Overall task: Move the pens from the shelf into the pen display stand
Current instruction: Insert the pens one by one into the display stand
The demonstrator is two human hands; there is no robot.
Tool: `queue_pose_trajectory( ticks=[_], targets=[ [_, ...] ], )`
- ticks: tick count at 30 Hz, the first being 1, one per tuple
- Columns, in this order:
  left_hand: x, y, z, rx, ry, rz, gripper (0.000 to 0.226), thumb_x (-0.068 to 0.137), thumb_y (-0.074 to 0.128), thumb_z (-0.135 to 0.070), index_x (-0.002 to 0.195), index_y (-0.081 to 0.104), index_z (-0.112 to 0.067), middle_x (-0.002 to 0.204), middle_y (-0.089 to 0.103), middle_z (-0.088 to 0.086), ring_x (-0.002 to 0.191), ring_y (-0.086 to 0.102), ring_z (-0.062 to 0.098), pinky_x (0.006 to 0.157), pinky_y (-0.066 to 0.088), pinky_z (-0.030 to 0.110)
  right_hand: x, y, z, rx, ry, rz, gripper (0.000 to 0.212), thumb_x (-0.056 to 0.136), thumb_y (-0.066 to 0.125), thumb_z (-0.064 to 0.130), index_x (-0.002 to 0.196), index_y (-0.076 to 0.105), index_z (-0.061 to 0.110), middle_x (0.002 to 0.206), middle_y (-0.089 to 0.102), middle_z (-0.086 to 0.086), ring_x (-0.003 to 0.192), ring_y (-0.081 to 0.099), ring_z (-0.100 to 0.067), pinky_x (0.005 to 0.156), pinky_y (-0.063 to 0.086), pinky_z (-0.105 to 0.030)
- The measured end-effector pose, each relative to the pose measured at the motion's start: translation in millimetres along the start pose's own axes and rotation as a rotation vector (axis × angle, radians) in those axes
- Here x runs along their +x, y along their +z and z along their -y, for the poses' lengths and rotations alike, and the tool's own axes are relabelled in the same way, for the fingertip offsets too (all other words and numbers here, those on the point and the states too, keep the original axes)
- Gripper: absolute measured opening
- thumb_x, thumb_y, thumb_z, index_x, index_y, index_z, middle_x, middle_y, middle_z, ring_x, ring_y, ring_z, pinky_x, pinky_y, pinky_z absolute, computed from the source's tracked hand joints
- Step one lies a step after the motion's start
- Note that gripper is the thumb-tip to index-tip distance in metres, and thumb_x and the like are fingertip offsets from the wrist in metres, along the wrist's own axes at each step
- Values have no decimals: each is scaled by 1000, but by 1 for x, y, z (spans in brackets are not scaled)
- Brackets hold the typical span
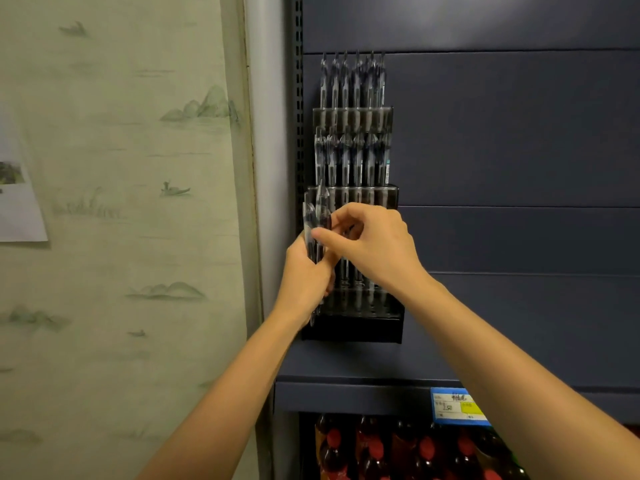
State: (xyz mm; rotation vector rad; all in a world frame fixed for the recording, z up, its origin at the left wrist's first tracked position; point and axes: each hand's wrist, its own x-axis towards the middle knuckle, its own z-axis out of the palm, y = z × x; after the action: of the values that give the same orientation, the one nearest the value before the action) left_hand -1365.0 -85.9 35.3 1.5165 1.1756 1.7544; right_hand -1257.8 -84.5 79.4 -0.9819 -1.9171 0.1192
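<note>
Left hand [304,271] grips clear plastic pens [313,220]; right hand [374,244] pinches one, best slid straight into the black stand [353,329].

A pale green wall covering [121,237], printed with faint ink-wash hills, reeds and small boats, fills the left side. A sheet of paper [17,202] with a small picture hangs on it at the left edge. Beside the covering runs a light grey vertical strip [266,133], then a dark perforated upright [298,98]. Dark blue-grey back panels [519,133], split by horizontal seams, take up the right. Below, a shelf [346,396] carries a blue and yellow price tag [457,407]; under it stand dark bottles [374,452] with red labels. The light is dim.
</note>
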Motion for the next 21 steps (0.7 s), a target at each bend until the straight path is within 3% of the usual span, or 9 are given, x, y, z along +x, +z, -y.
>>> queue_pose_trajectory(
  ticks=[2, 5, 12, 16, 21],
  targets=[
    [0, 1, 0, 2, 1, -5, 28, 97, 49, -13, 124, 51, -5, 44, 47, -6, 33, 38, 5, 32, 30, 17, 1, 0, 0, 32, 3, 20, 19, 82, 66, 47, 84, 60, 28, 73, 62, 15, 71, 58, -3, 66, 51, -29],
    [0, 0, -3, -18, 41, 2, 12, 95, 54, -16, 104, 53, -9, 45, 48, -7, 33, 40, 3, 33, 32, 17, 7, -2, 1, 48, 4, 31, 18, 85, 64, 43, 84, 58, 27, 76, 63, 12, 71, 59, -8, 70, 54, -35],
    [5, -9, 6, -83, 91, 48, 14, 88, 65, -22, 90, 54, -13, 42, 44, -9, 33, 33, 5, 36, 29, 18, 31, -28, 8, 164, -9, -153, 21, 93, 58, 33, 108, 49, 20, 85, 66, 0, 82, 66, -18, 79, 54, -43],
    [14, -16, 10, -94, 86, 32, 12, 90, 62, -16, 92, 52, -10, 54, 37, -2, 33, 32, 6, 35, 30, 17, 40, -44, 0, 165, -5, -239, 21, 94, 57, 30, 110, 46, 22, 85, 66, -3, 83, 67, -21, 82, 54, -47],
    [21, -21, 13, -109, 107, 35, 9, 94, 56, -15, 93, 50, -8, 50, 33, -2, 32, 27, 5, 34, 26, 17, 29, -43, -24, 34, 27, -165, 33, 95, 56, 28, 124, 45, 15, 86, 68, -6, 83, 65, -22, 85, 52, -48]
  ],
)
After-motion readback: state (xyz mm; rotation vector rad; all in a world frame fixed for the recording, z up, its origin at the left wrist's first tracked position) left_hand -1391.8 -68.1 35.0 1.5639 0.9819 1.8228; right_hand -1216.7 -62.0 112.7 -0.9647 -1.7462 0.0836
